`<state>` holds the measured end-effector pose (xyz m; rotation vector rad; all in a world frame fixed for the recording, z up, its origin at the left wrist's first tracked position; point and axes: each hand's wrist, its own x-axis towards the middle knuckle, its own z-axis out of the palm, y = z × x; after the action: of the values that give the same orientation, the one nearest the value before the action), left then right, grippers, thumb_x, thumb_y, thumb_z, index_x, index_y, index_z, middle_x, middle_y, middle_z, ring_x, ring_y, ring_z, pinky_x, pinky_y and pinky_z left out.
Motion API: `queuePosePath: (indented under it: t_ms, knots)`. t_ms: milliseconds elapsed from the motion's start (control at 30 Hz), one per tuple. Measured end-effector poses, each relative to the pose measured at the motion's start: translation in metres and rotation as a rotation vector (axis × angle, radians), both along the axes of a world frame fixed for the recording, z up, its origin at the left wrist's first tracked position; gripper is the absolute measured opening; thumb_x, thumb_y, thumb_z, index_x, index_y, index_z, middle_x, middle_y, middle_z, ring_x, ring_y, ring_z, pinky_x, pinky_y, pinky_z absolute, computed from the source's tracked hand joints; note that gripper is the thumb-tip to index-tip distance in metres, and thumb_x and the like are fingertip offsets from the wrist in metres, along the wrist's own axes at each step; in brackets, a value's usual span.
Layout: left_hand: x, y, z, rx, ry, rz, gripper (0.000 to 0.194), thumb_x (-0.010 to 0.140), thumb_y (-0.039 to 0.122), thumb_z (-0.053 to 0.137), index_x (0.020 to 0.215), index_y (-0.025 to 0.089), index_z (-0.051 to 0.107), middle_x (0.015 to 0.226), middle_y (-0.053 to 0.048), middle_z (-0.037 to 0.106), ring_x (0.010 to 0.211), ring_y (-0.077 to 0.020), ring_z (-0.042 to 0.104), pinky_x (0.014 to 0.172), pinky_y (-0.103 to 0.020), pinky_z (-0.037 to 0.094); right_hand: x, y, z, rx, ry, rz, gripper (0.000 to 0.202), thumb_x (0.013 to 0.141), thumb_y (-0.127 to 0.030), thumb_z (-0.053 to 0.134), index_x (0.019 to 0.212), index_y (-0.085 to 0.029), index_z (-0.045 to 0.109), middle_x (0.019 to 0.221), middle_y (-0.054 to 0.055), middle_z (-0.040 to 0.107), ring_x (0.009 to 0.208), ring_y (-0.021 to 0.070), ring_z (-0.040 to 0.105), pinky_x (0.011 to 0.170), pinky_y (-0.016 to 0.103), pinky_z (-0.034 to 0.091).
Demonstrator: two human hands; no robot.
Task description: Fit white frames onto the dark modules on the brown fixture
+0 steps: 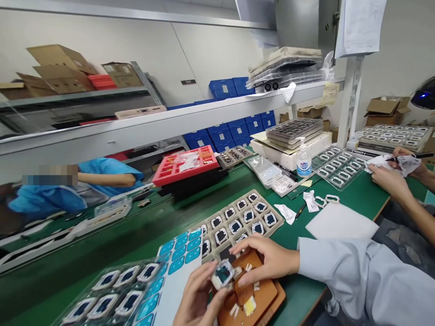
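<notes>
My left hand (199,296) pinches a small white-framed part (222,274) with a dark, shiny face, tilted upward. My right hand (272,258) reaches in from the right, its thumb and index finger apart, over an orange-brown plate (267,296) with white marks and a yellow patch. Whether the right thumb presses on the plate or on a small piece beside the part, I cannot tell. Behind both hands lies a beige tray (222,213) of similar dark-faced parts. A sheet of blue stickers (183,249) lies left of it, partly over its edge.
At lower left a clear tray (112,290) holds several framed parts. A red divided tray (186,165), a pump bottle (303,158) and a white foam sheet (341,222) are farther off. A co-worker's hands (390,176) hold white tissue at right; another person in blue (108,174) sits opposite.
</notes>
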<state>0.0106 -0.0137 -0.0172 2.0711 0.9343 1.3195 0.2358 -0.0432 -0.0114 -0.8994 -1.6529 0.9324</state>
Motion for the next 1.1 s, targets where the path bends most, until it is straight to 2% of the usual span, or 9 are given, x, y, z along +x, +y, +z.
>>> queuePosePath:
  t_ms: [100, 233, 333, 467, 667, 800, 867, 1000, 1100]
  knots:
    - [0.002, 0.009, 0.001, -0.302, -0.156, 0.159, 0.054, 0.071, 0.063, 0.071, 0.109, 0.025, 0.067, 0.125, -0.008, 0.063, 0.108, -0.028, 0.066, 0.081, -0.033, 0.061, 0.001, 0.002, -0.001, 0.016, 0.068, -0.093, 0.047, 0.071, -0.052, 0.08, 0.105, -0.023, 0.064, 0.122, 0.007, 0.061, 0.115, 0.0249, 0.054, 0.095, 0.037, 0.043]
    - [0.006, 0.027, -0.004, -0.474, -0.18, 0.222, 0.079, 0.052, 0.068, 0.08, 0.112, 0.019, 0.064, 0.095, -0.007, 0.069, 0.085, -0.0245, 0.068, 0.067, -0.03, 0.06, 0.004, 0.006, -0.002, -0.019, 0.068, -0.126, 0.039, 0.08, -0.052, 0.072, 0.103, -0.023, 0.062, 0.118, 0.006, 0.06, 0.105, 0.0213, 0.056, 0.079, 0.031, 0.046]
    - [0.008, 0.038, -0.009, -0.409, -0.124, 0.203, 0.071, 0.05, 0.067, 0.081, 0.1, 0.018, 0.069, 0.094, -0.008, 0.067, 0.077, -0.0225, 0.067, 0.066, -0.031, 0.06, 0.005, 0.005, -0.002, -0.045, 0.049, -0.136, 0.04, 0.079, -0.05, 0.073, 0.106, -0.024, 0.061, 0.12, 0.006, 0.058, 0.108, 0.0216, 0.054, 0.078, 0.03, 0.045]
    - [0.007, 0.044, -0.007, -0.185, 0.072, 0.212, 0.053, 0.059, 0.07, 0.074, 0.081, 0.021, 0.074, 0.097, -0.007, 0.068, 0.076, -0.022, 0.066, 0.074, -0.035, 0.06, 0.005, 0.004, -0.002, -0.077, 0.038, -0.143, 0.038, 0.078, -0.047, 0.075, 0.106, -0.024, 0.06, 0.121, 0.005, 0.057, 0.113, 0.0229, 0.049, 0.08, 0.03, 0.044]
    - [-0.004, 0.058, -0.011, 0.085, 0.296, 0.158, 0.052, 0.071, 0.075, 0.061, 0.083, 0.026, 0.077, 0.087, -0.005, 0.072, 0.082, -0.0241, 0.069, 0.076, -0.034, 0.058, 0.004, 0.011, -0.008, -0.151, 0.063, -0.17, 0.041, 0.075, -0.049, 0.077, 0.102, -0.023, 0.062, 0.114, 0.004, 0.06, 0.104, 0.0216, 0.054, 0.079, 0.03, 0.045]
    - [-0.001, 0.06, -0.018, 0.2, 0.363, 0.02, 0.057, 0.086, 0.069, 0.048, 0.088, 0.02, 0.078, 0.086, -0.009, 0.07, 0.08, -0.024, 0.068, 0.074, -0.037, 0.057, 0.004, 0.006, -0.008, -0.225, 0.094, -0.164, 0.048, 0.077, -0.061, 0.069, 0.103, -0.022, 0.06, 0.109, 0.004, 0.061, 0.09, 0.0201, 0.057, 0.079, 0.033, 0.047]
    - [0.001, 0.058, -0.021, 0.191, 0.403, 0.017, 0.056, 0.089, 0.066, 0.046, 0.089, 0.02, 0.078, 0.086, -0.009, 0.07, 0.083, -0.0235, 0.067, 0.076, -0.037, 0.057, 0.005, 0.0, -0.006, -0.253, 0.101, -0.143, 0.049, 0.078, -0.064, 0.065, 0.105, -0.023, 0.058, 0.108, 0.004, 0.061, 0.091, 0.0212, 0.057, 0.083, 0.035, 0.047]
    - [0.0, 0.056, -0.028, 0.138, 0.511, 0.05, 0.03, 0.09, 0.046, 0.06, 0.098, 0.022, 0.077, 0.092, -0.007, 0.071, 0.089, -0.0203, 0.065, 0.082, -0.034, 0.053, 0.012, -0.003, -0.005, -0.304, 0.081, -0.061, 0.044, 0.082, -0.061, 0.063, 0.108, -0.026, 0.058, 0.113, 0.005, 0.059, 0.101, 0.0247, 0.057, 0.087, 0.037, 0.048]
    - [0.001, 0.053, -0.029, 0.115, 0.57, 0.076, 0.021, 0.09, 0.037, 0.064, 0.103, 0.026, 0.075, 0.099, -0.004, 0.073, 0.096, -0.0187, 0.063, 0.087, -0.032, 0.049, 0.015, -0.001, -0.01, -0.326, 0.039, -0.137, 0.046, 0.079, -0.062, 0.066, 0.107, -0.027, 0.062, 0.118, 0.006, 0.061, 0.104, 0.0272, 0.059, 0.086, 0.036, 0.052]
